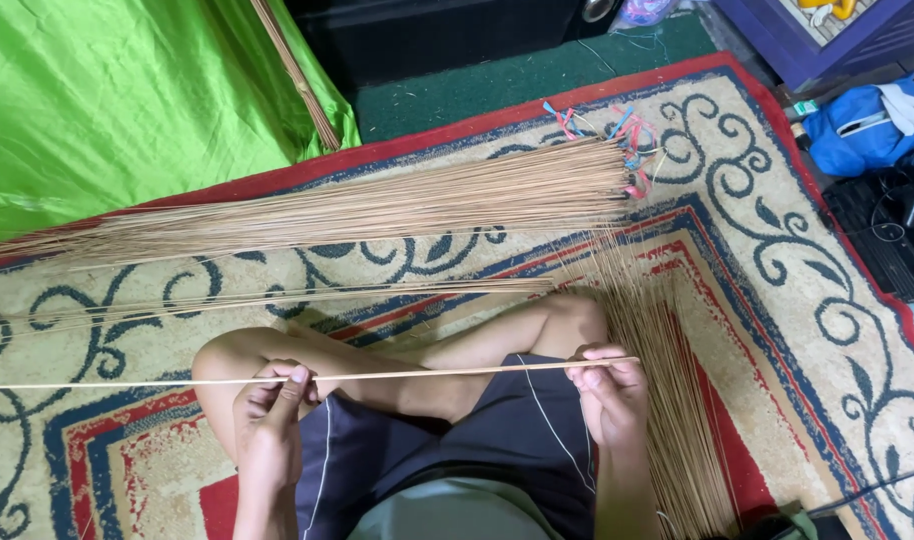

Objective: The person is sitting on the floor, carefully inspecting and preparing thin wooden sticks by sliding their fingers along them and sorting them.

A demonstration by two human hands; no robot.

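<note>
Pinching one long, thin, pale-tan stick [377, 376] level, left hand [269, 415] and right hand [609, 392] grip it.

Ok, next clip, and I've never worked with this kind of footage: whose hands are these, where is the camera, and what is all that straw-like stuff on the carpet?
The single picture comes from a camera worn on a person's head, looking down at their own lap. They sit cross-legged on a patterned rug in cream, blue and red. No machine is involved, just two bare hands.

The left hand and the right hand both pinch one long thin stick, held level across the knees; its far end runs off the left edge.

A big bundle of similar sticks lies across the rug ahead, with coloured ties at one end. A second pile lies beside the right knee. Green cloth covers the top left, and a blue bag sits at top right.
</note>
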